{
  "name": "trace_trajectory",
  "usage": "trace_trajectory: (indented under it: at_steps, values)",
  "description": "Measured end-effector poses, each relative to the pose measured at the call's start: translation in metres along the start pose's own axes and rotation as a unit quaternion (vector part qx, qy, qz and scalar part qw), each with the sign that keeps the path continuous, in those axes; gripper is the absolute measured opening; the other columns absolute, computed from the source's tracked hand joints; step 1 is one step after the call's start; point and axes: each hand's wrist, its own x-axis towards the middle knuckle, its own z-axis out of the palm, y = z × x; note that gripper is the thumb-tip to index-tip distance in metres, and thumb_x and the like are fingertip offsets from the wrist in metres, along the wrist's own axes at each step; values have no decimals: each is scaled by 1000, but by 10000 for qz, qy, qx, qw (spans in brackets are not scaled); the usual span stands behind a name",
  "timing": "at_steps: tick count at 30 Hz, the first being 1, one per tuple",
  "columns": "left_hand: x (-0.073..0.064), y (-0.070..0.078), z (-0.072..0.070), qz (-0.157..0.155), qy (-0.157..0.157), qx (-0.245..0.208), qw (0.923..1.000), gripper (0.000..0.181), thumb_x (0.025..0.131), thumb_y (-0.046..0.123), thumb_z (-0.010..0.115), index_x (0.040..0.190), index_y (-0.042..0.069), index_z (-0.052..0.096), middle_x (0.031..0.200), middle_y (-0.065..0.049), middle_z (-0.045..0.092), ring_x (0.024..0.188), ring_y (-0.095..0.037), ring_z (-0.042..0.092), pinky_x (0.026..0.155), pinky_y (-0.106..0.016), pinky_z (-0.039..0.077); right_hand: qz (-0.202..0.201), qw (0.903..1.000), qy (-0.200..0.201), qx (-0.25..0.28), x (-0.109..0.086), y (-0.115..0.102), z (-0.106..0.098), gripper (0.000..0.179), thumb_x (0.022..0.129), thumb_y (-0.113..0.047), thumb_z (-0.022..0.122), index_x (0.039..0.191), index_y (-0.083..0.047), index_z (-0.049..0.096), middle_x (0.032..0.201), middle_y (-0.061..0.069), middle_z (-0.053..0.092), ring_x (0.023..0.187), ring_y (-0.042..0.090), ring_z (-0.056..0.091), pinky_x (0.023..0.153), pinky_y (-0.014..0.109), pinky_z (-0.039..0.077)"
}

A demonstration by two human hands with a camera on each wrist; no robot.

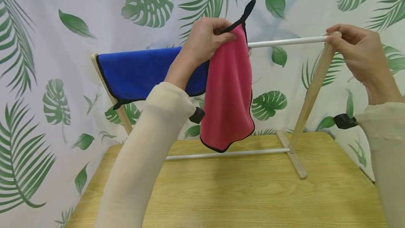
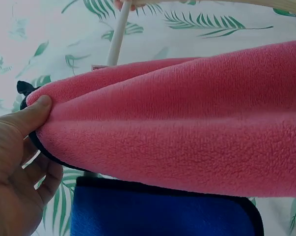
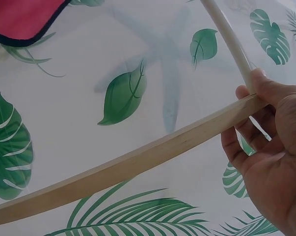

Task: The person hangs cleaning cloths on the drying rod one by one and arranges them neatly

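Note:
My left hand (image 1: pixel 207 38) pinches the top edge of a pink towel (image 1: pixel 226 94) with black trim, thumb on the near face. The towel hangs down in front of the rack's white top rail (image 1: pixel 288 41), a black loop standing up at its corner. My right hand (image 1: pixel 364 52) grips the top of the rack's right wooden post (image 1: pixel 311 94), thumb and fingers around the joint with the rail, as the right wrist view also shows. A blue towel (image 1: pixel 139 69) with black trim lies folded over the left part of the rail, partly hidden behind my left arm.
The rack stands on a wood-grain table (image 1: pixel 253 192). A white lower rail (image 1: pixel 231 154) runs between its posts, and a wooden foot (image 1: pixel 297 164) sits under the right one. Behind it hangs a white cloth with green leaves (image 1: pixel 269 106).

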Motion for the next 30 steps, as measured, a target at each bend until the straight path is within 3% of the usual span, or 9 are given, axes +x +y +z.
trace_trajectory:
  at_steps: [6, 11, 16, 24, 30]
  values:
    - [4, -10, 1, -292, 246, 327, 9987, 23, 102, 23, 68, 120, 10, 76, 107, -5, 73, 90, -12, 67, 78, -20, 54, 97, 9986, 14, -514, 0, -1, 0, 27, 100, -7, 67, 124, 4, 70, 105, -1, 68, 90, 12, 56, 81, 9, 51]
    - [5, -15, 5, -621, 365, 785, 9943, 22, 103, 27, 67, 117, 14, 77, 104, -2, 74, 84, -11, 65, 73, -21, 51, 56, 9988, -2, -489, 0, 0, -1, 28, 100, -6, 67, 124, 6, 69, 104, -1, 68, 90, 12, 56, 81, 9, 51]
    - [6, -15, 9, -953, 261, 1143, 9885, 25, 104, 31, 65, 122, 17, 75, 106, -2, 73, 84, -11, 66, 73, -22, 52, -44, 9997, -16, -236, -1, 0, -1, 28, 99, -4, 67, 124, 11, 67, 102, 1, 68, 89, 13, 56, 79, 10, 52]
    - [5, -16, 7, -1163, 138, 1267, 9850, 25, 104, 34, 63, 120, 19, 75, 100, -1, 71, 83, -12, 63, 73, -23, 50, 103, 9968, -63, -794, 0, -4, 1, 25, 101, -8, 66, 123, 2, 71, 104, -3, 67, 89, 12, 56, 80, 8, 50]
    - [7, -16, 8, -1270, 70, 1317, 9831, 23, 104, 36, 64, 117, 22, 76, 97, 1, 69, 85, -12, 61, 75, -26, 47, 142, 9948, 159, -998, -2, -4, 4, 26, 101, -12, 67, 126, -7, 73, 108, -7, 69, 90, 9, 57, 79, 7, 49]
